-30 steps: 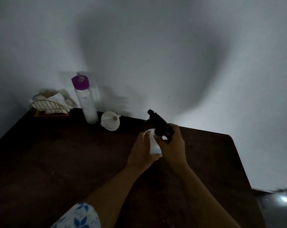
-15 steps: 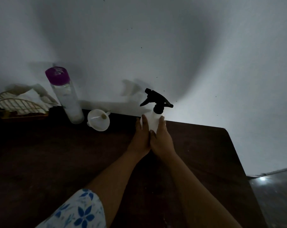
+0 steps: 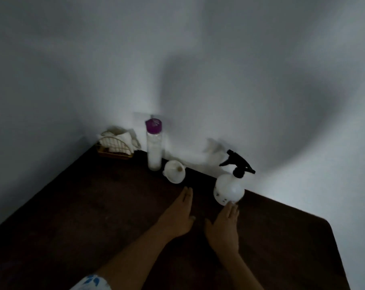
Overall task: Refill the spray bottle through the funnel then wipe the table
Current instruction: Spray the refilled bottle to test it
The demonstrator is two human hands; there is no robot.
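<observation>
A: Where is the spray bottle [image 3: 229, 190] now?

B: I see it standing upright on the dark table [image 3: 93, 206], near the far edge, close to the wall [image 3: 240, 80]. Its body is white and round, and the black trigger head [image 3: 237, 164] is on top of it.

A: And the hands?

B: Both lie flat and spread over the table, palms down, and they hold nothing. The right hand [image 3: 224, 225] is just in front of the bottle; its fingertips [image 3: 231, 206] are at the base of the bottle, but I cannot tell if they touch it. The left hand [image 3: 178, 214] is beside the right one, a little apart, with the fingers pointing to the funnel [image 3: 174, 171].

A: Where is the funnel exactly?

B: It lies on its side, left of the spray bottle, white, with the wide mouth turned toward me. Just beside it, on the left, stands a tall clear bottle [image 3: 154, 151] with a purple cap [image 3: 153, 126].

A: Anything more?

B: In the far left corner there is a wire holder [image 3: 114, 148] with white cloths [image 3: 123, 136] in it. At the bottom edge I see a sleeve [image 3: 91, 283], white with blue flowers, on the left arm
</observation>
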